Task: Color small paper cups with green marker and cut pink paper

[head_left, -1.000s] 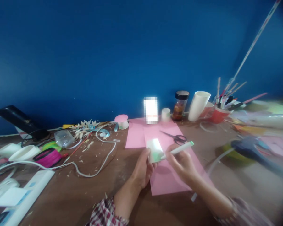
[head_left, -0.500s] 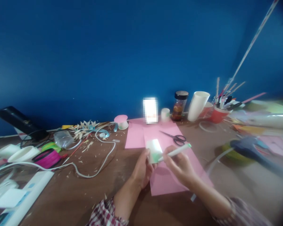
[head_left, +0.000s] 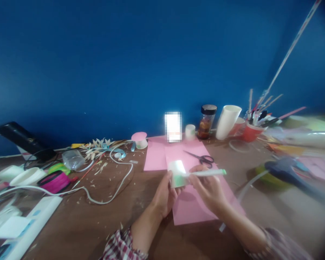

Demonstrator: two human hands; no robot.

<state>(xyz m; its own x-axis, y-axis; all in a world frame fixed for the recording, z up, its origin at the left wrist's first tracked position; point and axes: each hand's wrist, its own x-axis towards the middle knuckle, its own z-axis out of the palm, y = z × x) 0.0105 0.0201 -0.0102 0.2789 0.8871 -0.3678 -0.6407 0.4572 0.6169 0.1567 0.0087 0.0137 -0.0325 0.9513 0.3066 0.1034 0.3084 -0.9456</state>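
Observation:
My left hand is closed around a small white paper cup, whose lower part is coloured green. A white marker with a green end lies almost level in my right hand, pinched between fingers and thumb. Its tip points at the cup's right side; whether it touches cannot be made out. Both hands are above pink paper sheets. Just beyond my right hand, dark-handled scissors rest on the pink paper.
At the back stand a glowing blurred-out screen, a small white cup, a dark-lidded jar and a tall white cup. A red cup of brushes is right. A white cable and power strip lie left.
The marker has swung from a slant to nearly level, its green end lower and farther right. My right hand has shifted slightly; my left hand and the cup stay put.

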